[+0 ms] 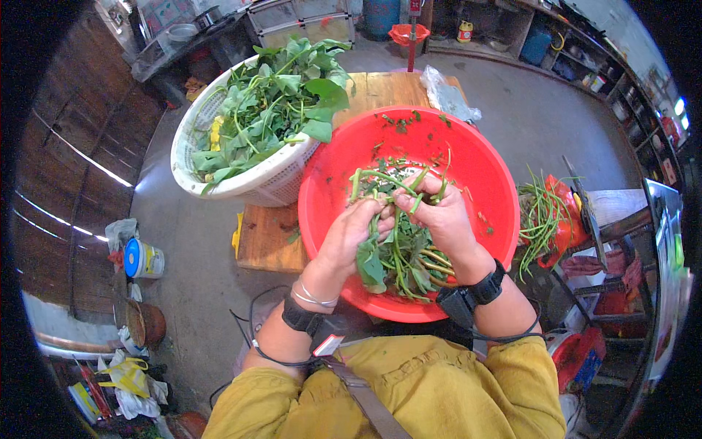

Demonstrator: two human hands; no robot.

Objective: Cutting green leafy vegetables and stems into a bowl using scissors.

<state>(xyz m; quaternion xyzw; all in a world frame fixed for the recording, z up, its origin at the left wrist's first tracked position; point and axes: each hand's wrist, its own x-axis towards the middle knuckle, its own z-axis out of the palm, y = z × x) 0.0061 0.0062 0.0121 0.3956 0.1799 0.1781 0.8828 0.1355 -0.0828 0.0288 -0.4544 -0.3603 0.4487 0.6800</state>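
Over a red plastic basin (471, 142) both of my hands hold green leafy vine stems. My left hand (354, 228) pinches a stem (378, 176) between thumb and fingers, with leaves hanging below it. My right hand (441, 214) grips short stem pieces close to the left fingertips. Beneath the hands lie more stems and leaves (403, 263) in the basin, and leaf scraps cling to its wall. Left of the basin, a white plastic basket (189, 164) leans at an angle, heaped with leafy greens (279, 99). The hands partly hide the basin's contents.
Basin and basket rest on a wooden table (274, 241). A clear plastic bag (447, 93) lies at its far right corner. Thin green stalks (540, 214) and a red bag (565, 219) sit at right. A blue-lidded bucket (143, 258) stands left on the floor. Cables hang around both forearms.
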